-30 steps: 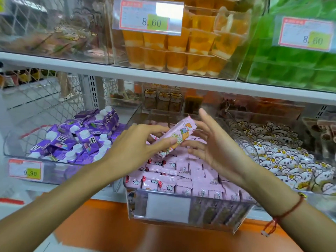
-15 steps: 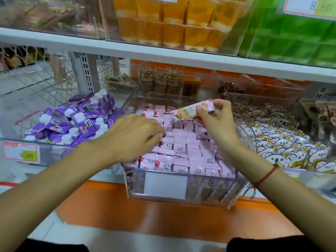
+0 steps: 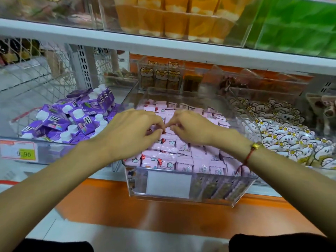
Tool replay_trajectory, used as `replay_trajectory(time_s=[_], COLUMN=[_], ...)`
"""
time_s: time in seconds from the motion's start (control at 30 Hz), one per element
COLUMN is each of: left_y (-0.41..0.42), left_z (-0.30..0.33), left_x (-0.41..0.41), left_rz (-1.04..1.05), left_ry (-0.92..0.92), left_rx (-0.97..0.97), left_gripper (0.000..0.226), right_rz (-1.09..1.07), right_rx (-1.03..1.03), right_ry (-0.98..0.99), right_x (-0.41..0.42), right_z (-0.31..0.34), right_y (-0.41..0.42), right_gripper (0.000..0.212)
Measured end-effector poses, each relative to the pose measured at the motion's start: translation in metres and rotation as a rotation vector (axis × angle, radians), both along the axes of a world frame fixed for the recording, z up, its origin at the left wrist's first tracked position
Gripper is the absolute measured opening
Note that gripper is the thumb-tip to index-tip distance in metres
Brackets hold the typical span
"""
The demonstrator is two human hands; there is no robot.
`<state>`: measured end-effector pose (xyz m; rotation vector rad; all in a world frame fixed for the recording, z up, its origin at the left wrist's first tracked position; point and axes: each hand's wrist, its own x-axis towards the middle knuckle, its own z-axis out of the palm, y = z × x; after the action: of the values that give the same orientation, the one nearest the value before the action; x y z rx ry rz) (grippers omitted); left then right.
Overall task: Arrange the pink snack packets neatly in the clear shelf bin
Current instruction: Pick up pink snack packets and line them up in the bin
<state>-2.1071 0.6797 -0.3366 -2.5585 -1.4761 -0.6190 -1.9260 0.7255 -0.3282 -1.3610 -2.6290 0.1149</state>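
Pink snack packets [image 3: 183, 157] lie long-axis front-to-back in bin [image 3: 181, 195].

Two hands [image 3: 160, 130], one clear bin [image 3: 181, 190], pink packets [image 3: 183, 157] too many to count.

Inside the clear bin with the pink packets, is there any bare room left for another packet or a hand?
The clear bin is crowded: pink packets reach the front and right walls, with the left hand and right hand over the middle. The only bare patch is at the back, between the rearmost packets and the back wall.
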Motion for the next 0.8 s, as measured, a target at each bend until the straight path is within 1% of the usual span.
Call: replay_trajectory(time_s=[0.03,0.1,0.17,0.23,0.3,0.37,0.43,0.47,0.53,0.6,0.67,0.7,0.8], left_y=[-0.001,-0.001,0.000,0.004,0.012,0.024,0.040,0.049,0.063,0.072,0.078,0.079,0.079], left_z=[0.001,0.002,0.004,0.006,0.010,0.013,0.017,0.018,0.020,0.022,0.022,0.022,0.022], left_x=[0.000,0.001,0.001,0.002,0.003,0.006,0.011,0.013,0.019,0.025,0.028,0.029,0.031], left_rz=[0.006,0.017,0.019,0.014,0.020,0.038,0.060,0.066,0.061,0.047,0.027,0.017,0.026], left_ry=[-0.008,-0.019,-0.010,0.044,0.106,0.121,0.106,0.112,0.142,0.157,0.172,0.178,0.201], left_rx=[-0.008,-0.023,-0.030,-0.025,-0.034,-0.060,-0.112,-0.150,-0.233,-0.294,-0.314,-0.318,-0.331], left_gripper=[0.020,0.020,0.023,0.029,0.033,0.034,0.033,0.032,0.031,0.029,0.026,0.026,0.031], right_rz=[-0.016,-0.031,-0.044,-0.048,-0.020,0.011,0.017,0.022,0.035,0.017,-0.041,-0.062,-0.078], right_rx=[-0.039,-0.151,-0.235,-0.172,-0.101,-0.106,-0.127,-0.146,-0.180,-0.122,-0.003,0.008,-0.119], right_ry=[-0.004,0.053,0.202,0.308,0.264,0.110,0.035,0.041,0.131,0.237,0.179,0.126,-0.014], right_x=[0.000,0.006,0.016,0.025,0.030,0.032,0.033,0.033,0.033,0.033,0.034,0.033,0.032], right_z=[-0.004,-0.002,0.002,0.000,-0.007,-0.016,-0.018,-0.017,-0.013,-0.011,-0.011,-0.012,-0.013], right_y=[0.000,-0.001,-0.003,-0.011,-0.020,-0.025,-0.024,-0.022,-0.020,-0.018,-0.015,-0.014,-0.013], right_gripper=[0.033,0.036,0.037,0.034,0.034,0.040,0.043,0.042,0.035,0.030,0.032,0.037,0.049])
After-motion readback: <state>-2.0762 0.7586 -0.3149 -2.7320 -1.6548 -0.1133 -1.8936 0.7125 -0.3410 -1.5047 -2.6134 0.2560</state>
